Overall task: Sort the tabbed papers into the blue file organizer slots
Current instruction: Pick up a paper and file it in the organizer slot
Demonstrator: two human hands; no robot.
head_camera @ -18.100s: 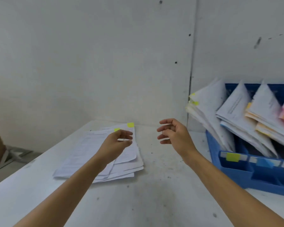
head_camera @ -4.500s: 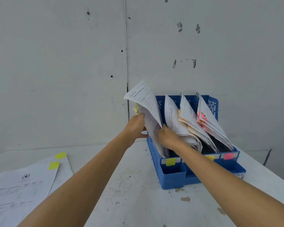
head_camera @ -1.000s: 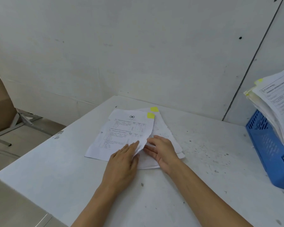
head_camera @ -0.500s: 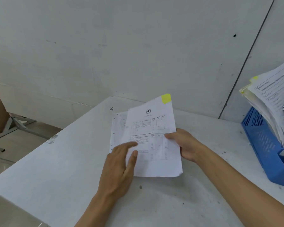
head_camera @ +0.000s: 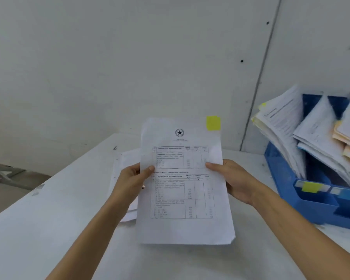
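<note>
- Two bare forearms ran up from the bottom edge of the frame toward the centre, above the white table (head_camera: 49,229).
- The left hand (head_camera: 129,182) grasped the left edge of the tabbed paper (head_camera: 182,225), thumb on the printed face and fingers curled behind it.
- The right hand (head_camera: 236,182) grasped the right edge the same way, thumb tip on the front.
- The tabbed paper sat in the centre of the frame, lifted clear of the table and facing the camera, with printed tables and a star emblem near its top; the print was too blurred to read in full.
- A yellow tab (head_camera: 213,123) stuck out at its upper right corner.
- Behind it, left of centre, more loose sheets (head_camera: 125,160) lay flat on the table, partly hidden by the left hand.
- At the right edge of the frame stood the blue file organizer (head_camera: 315,207), well apart from the held paper.
- Its front carried a yellow label (head_camera: 309,187), with a blue label (head_camera: 346,192) just beside it.
- Filed papers (head_camera: 281,126) leaned in its slots, fanning to the left.
- A pale wall (head_camera: 109,57) filled the upper frame.
</note>
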